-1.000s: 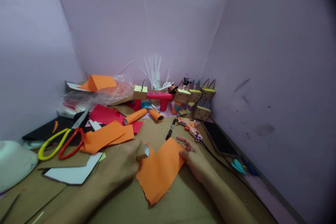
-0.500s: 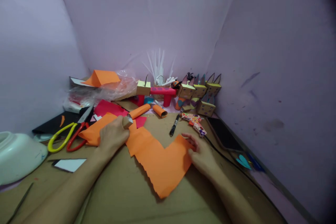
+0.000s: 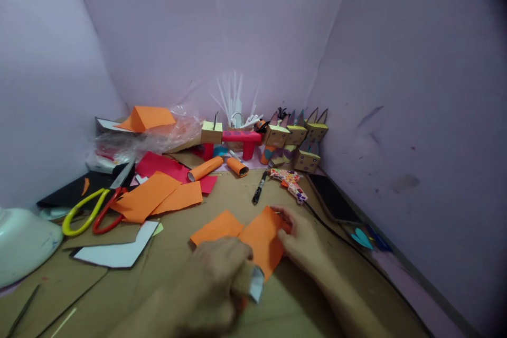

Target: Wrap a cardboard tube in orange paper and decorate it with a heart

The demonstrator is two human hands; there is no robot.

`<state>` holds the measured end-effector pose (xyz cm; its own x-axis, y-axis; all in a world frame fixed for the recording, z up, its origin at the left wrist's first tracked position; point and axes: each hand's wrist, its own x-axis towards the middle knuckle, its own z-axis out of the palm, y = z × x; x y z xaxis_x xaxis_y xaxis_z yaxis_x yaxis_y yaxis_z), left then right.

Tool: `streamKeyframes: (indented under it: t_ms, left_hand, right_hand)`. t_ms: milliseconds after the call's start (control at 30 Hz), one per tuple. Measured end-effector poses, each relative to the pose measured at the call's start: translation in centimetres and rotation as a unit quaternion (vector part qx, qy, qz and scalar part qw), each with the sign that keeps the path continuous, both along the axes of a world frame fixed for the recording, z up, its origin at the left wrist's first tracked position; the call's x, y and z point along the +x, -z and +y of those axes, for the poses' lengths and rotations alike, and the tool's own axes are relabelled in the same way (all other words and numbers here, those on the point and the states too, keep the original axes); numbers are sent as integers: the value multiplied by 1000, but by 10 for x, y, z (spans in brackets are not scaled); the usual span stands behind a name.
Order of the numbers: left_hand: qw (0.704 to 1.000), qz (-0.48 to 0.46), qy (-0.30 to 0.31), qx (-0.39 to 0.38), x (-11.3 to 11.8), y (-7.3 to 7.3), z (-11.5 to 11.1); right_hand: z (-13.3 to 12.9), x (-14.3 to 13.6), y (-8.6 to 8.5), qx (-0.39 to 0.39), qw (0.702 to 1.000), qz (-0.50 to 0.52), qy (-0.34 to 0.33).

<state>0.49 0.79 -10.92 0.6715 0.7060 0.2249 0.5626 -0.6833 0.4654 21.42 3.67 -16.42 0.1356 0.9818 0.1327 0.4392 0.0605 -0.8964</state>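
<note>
An orange paper sheet (image 3: 263,240) with a notched upper edge lies at the front middle. My left hand (image 3: 222,274), blurred, is closed on a short cardboard tube (image 3: 242,279) with a pale end, over the sheet's lower left part. My right hand (image 3: 295,232) pinches the sheet's right edge between thumb and fingers. Beyond the sheet lie two orange-covered tubes, a longer one (image 3: 206,169) and a shorter one (image 3: 237,167). More orange paper (image 3: 150,195) rests to the left, partly over red paper.
Scissors (image 3: 105,200) and a white container (image 3: 26,243) are at left. A patterned glue gun (image 3: 291,184) with a black cable, a black pen (image 3: 259,188) and a phone (image 3: 332,198) lie at right. Cardboard animal heads (image 3: 307,160) and a red tube figure (image 3: 241,137) stand behind.
My left hand has moved right and toward me with the cardboard tube, from the sheet's upper left to over its lower part. My right hand remains at the right edge.
</note>
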Motion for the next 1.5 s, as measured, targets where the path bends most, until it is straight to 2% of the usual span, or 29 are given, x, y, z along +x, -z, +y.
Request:
streamKeyframes:
  t_ms: [67,133,233,333,400,467,567,667,767,867,1000,1133,1233,1333,1433,1500]
  left_hand:
    - [997,-7,80,-12,5,11,-2]
    - [996,-11,74,-51,8,13,-1]
    - [991,10,-51,-121,6,0,5]
    - [978,34,-169,-118,-1,-15,19]
    - [967,56,-231,-96,-7,-16,31]
    - [958,74,-263,-85,-11,-11,45]
    - [964,76,-249,-47,-12,6,61]
    - [966,104,-237,16,-8,18,66]
    - [964,139,-225,33,-3,13,57]
    - [967,162,-197,27,0,-3,44]
    - [960,204,-193,-1,1,-18,33]
    - [969,157,-192,-10,-2,-10,39]
    - [981,90,-172,28,-7,3,52]
    - [981,117,-150,48,-11,11,65]
    - [974,161,-153,30,-13,13,70]
    - [976,153,-154,21,-14,12,70]
  right_hand:
    - [-1,0,0,-4,1000,8,6]
    - [-2,0,0,-8,1000,17,6]
    - [-5,2,-1,-15,999,31,-7]
    - [-8,2,-1,-24,999,41,-20]
    - [-10,2,-3,-32,999,36,-22]
    - [-12,1,-5,-42,999,10,-19]
    - [-15,0,-10,-58,997,-46,-19]
    - [-18,-1,-16,-68,994,-77,-27]
    - [-21,0,-18,-66,992,-112,3]
    - [-26,3,-15,-62,989,-130,41]
    - [-33,11,-5,-47,998,-36,34]
    - [-42,11,-4,-62,998,11,16]
    - [-48,7,-7,-80,997,23,6]
    - [-49,5,-6,-88,996,10,18]
    - [-49,7,-1,-40,995,-43,79]
    - [-50,8,0,33,986,-108,121]
